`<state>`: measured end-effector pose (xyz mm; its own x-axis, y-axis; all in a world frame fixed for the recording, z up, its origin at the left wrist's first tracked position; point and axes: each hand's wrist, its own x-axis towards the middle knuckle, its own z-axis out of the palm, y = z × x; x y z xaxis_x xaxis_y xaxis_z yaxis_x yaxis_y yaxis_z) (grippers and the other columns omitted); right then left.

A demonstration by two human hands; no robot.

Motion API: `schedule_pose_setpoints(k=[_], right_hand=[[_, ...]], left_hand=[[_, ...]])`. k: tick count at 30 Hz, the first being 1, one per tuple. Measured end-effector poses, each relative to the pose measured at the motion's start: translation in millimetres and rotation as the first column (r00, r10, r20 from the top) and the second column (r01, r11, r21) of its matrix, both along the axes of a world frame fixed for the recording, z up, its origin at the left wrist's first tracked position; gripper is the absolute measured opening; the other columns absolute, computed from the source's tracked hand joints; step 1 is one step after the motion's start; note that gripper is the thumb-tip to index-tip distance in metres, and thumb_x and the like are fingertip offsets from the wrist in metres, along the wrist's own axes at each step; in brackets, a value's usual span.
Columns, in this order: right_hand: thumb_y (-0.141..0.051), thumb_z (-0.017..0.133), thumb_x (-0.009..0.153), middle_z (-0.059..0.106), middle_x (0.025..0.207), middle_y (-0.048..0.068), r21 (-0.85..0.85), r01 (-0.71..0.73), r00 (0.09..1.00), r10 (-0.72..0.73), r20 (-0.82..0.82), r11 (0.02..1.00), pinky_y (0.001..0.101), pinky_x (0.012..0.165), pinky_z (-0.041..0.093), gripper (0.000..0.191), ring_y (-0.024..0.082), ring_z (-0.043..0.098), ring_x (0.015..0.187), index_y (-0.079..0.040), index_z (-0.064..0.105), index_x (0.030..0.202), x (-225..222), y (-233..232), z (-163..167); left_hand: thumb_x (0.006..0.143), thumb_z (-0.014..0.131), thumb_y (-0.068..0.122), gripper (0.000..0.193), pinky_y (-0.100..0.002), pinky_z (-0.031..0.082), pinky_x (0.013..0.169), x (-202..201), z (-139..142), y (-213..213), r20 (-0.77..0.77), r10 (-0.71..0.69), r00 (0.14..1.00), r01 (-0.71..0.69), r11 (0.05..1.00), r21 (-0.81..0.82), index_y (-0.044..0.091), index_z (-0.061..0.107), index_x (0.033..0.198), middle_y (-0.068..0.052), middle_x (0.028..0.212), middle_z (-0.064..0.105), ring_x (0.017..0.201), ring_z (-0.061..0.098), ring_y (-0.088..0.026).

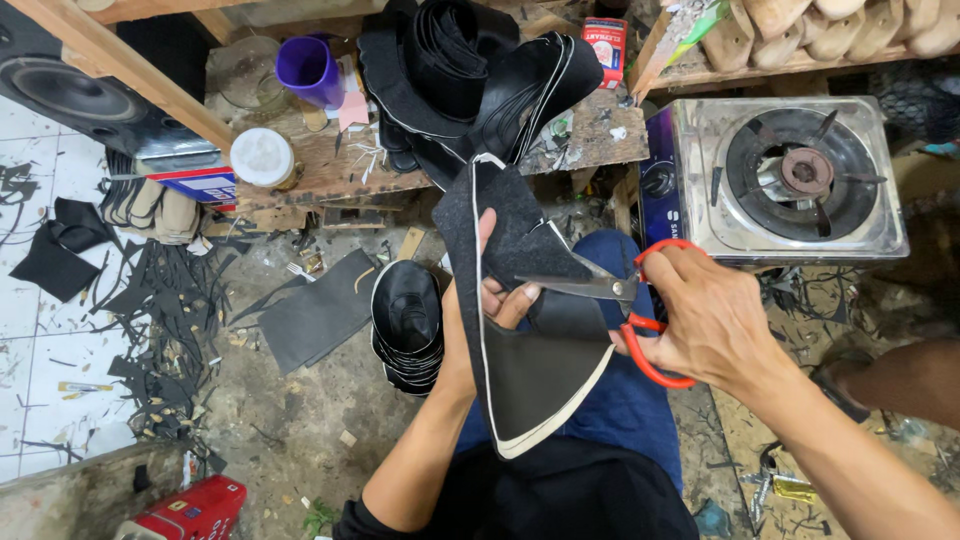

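- Your left hand (497,298) holds a black fabric piece (520,330) upright over your lap, fingers curled round its middle fold, thumb in front.
- Your right hand (700,315) grips red-handled scissors (610,300), fingers through the loops; the blades lie nearly shut, tips against the fabric beside your left thumb.
- The piece looks light, soft and floppy, with a pale edge trim; it would likely sag unless pinched close to the cut line.
- A stack of black cut pieces (408,325) sits on the floor just left of your forearm.
- On the wooden bench (330,170) above: a purple cup (307,68), a white-lidded round tub (262,158), and a small red-and-white carton (606,45).
- A steel gas stove (790,175) stands to the right.
- A red rectangular tin (195,510) lies at the bottom left.
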<state>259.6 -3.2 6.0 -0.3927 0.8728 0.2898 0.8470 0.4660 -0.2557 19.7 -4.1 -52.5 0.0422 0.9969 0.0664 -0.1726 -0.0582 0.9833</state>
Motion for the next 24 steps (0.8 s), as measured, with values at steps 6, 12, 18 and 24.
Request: schedule_pose_setpoints(k=[6,12,18,24], right_hand=[[-0.021,0.08,0.063,0.058,0.073,0.016,-0.191,0.05,0.991,-0.073,-0.116,0.98,0.047,0.057,0.046,0.041,0.04,0.06,0.066,-0.003,0.053,0.086,-2.0,-2.5,-24.8],[-0.018,0.079,0.067,0.051,0.064,0.018,-0.245,0.017,0.971,-0.074,-0.226,0.969,0.0459,0.055,0.042,0.039,0.041,0.053,0.06,-0.001,0.046,0.079,-3.8,-4.7,-39.5],[-0.022,0.081,0.069,0.047,0.059,0.019,-0.276,0.01,0.961,-0.085,-0.263,0.961,0.0445,0.051,0.039,0.043,0.04,0.048,0.053,0.0,0.045,0.076,-5.1,-4.8,-41.7],[-0.021,0.077,0.076,0.046,0.059,0.019,-0.283,0.009,0.953,-0.094,-0.287,0.959,0.0408,0.049,0.039,0.036,0.037,0.046,0.051,0.0,0.047,0.076,-2.7,-6.6,-47.4]], left_hand=[[0.094,0.073,-0.004,0.081,-0.018,0.033,0.056,6.3,-1.6,-1.5,0.059,0.036,0.998,-0.039,0.998,0.049,0.002,0.032,0.164,0.012,0.079,0.048,0.064,0.04,0.002],[0.093,0.072,-0.003,0.082,-0.017,0.027,0.051,5.4,-1.7,-4.4,0.088,0.037,0.995,-0.04,0.999,0.027,0.004,0.032,0.163,0.013,0.063,0.04,0.055,0.036,0.004],[0.091,0.071,-0.004,0.082,-0.017,0.032,0.051,7.7,2.9,-5.5,0.059,0.065,0.996,-0.066,0.998,0.004,0.004,0.031,0.162,0.011,0.066,0.048,0.056,0.042,0.003],[0.088,0.074,-0.002,0.084,-0.015,0.03,0.05,11.3,7.8,-6.3,0.006,0.107,0.994,-0.107,0.994,-0.018,0.005,0.034,0.162,0.012,0.065,0.039,0.055,0.036,0.003]])
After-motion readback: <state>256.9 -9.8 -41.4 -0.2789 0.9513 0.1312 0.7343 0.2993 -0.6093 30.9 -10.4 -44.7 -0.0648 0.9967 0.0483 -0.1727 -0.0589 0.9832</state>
